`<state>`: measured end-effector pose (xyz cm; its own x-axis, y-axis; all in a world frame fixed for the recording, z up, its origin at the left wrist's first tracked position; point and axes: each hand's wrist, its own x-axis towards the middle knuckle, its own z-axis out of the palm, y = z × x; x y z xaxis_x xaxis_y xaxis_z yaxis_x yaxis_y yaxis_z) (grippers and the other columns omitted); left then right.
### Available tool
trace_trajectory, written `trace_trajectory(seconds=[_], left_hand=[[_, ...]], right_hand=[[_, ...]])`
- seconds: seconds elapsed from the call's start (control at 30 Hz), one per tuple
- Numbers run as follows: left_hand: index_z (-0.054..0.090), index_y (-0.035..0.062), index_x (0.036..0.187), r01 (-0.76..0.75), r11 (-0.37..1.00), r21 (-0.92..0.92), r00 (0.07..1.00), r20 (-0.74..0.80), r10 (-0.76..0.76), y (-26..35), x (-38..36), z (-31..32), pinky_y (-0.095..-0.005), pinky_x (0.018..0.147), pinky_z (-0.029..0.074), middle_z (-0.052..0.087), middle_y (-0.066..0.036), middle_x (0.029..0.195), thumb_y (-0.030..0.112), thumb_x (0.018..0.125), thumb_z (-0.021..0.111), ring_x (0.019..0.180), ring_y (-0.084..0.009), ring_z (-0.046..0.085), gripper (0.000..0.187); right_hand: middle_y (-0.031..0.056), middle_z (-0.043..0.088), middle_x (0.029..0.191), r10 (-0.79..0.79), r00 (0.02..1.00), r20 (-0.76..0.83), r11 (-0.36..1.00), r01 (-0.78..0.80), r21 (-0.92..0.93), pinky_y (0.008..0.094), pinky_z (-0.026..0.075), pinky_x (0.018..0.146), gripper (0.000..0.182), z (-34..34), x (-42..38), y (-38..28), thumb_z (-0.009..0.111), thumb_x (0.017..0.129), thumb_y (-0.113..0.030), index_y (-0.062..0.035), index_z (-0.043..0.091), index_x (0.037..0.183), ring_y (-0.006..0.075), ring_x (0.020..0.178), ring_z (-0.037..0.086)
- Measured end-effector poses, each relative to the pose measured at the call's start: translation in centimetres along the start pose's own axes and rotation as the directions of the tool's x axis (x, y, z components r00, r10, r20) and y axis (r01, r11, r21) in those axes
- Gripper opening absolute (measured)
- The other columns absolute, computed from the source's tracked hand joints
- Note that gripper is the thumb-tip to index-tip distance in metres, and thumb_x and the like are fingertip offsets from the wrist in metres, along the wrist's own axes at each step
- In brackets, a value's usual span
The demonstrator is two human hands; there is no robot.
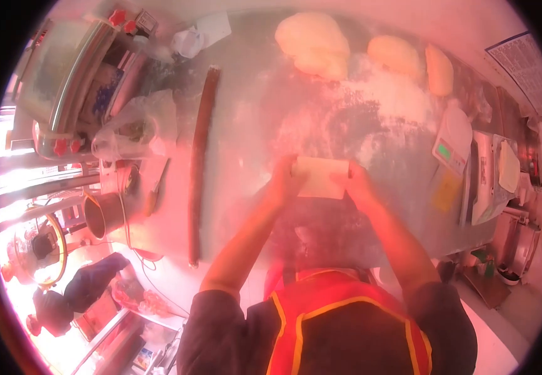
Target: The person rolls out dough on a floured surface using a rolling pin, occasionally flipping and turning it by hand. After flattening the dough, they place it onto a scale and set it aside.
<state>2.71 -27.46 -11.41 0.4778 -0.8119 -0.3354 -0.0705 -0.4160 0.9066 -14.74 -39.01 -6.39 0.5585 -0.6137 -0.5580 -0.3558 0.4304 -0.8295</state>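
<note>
A pale, flat sheet of dough (321, 181) spans the gap between my two hands at the middle of the worktop. Its far edge looks thicker, as if folded or rolled over. My left hand (285, 179) is closed at the sheet's left end, and my right hand (359, 181) grips the right end. Both sets of fingertips are partly hidden behind the dough. Beyond my hands, flour (386, 103) is scattered over the grey worktop (246, 144).
A long brown rolling pin (203, 169) lies at the left. Large dough lumps (314, 44) rest along the far side. On the right are a kitchen scale (451, 140) with a green display and a white appliance (484, 178). A knife (156, 187) and a metal pot (103, 214) are leftward.
</note>
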Motion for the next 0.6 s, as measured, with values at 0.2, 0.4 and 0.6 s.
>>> trace_trajectory(seconds=[0.2,0.4,0.6], left_hand=[[0.058,0.0025,0.112,-0.247,0.882,0.401,0.953,-0.067,0.297,1.4,-0.9,0.8,-0.0409,0.088,0.049,0.061,-0.017,0.114,0.013,0.080,0.072,0.103,-0.0359,0.060,0.036],[0.058,0.0038,0.109,-0.320,0.819,0.476,0.945,0.096,0.313,2.0,-6.1,-1.1,-0.0419,0.085,0.049,0.064,-0.017,0.106,0.013,0.086,0.066,0.101,-0.0351,0.061,0.026],[0.050,0.0038,0.120,0.033,0.958,0.286,0.994,-0.108,-0.002,2.8,-4.6,-0.4,-0.0425,0.080,0.051,0.064,-0.016,0.103,0.015,0.089,0.062,0.097,-0.0343,0.063,0.035]], right_hand=[[0.0130,0.065,0.099,-0.458,0.888,-0.050,0.786,0.378,-0.488,0.0371,0.049,0.080,0.027,0.0,-0.9,1.2,0.066,0.080,-0.004,0.0002,0.061,0.106,0.0286,0.090,0.062],[0.0174,0.063,0.101,-0.759,0.621,0.196,0.416,0.694,-0.588,0.0424,0.047,0.087,0.023,-0.9,-3.9,3.0,0.063,0.081,-0.003,-0.0013,0.061,0.104,0.0394,0.096,0.059],[0.0192,0.063,0.111,-0.425,0.905,0.026,0.742,0.364,-0.563,0.0447,0.046,0.089,0.027,0.3,-1.4,1.2,0.059,0.088,-0.008,-0.0028,0.060,0.114,0.0409,0.103,0.058]])
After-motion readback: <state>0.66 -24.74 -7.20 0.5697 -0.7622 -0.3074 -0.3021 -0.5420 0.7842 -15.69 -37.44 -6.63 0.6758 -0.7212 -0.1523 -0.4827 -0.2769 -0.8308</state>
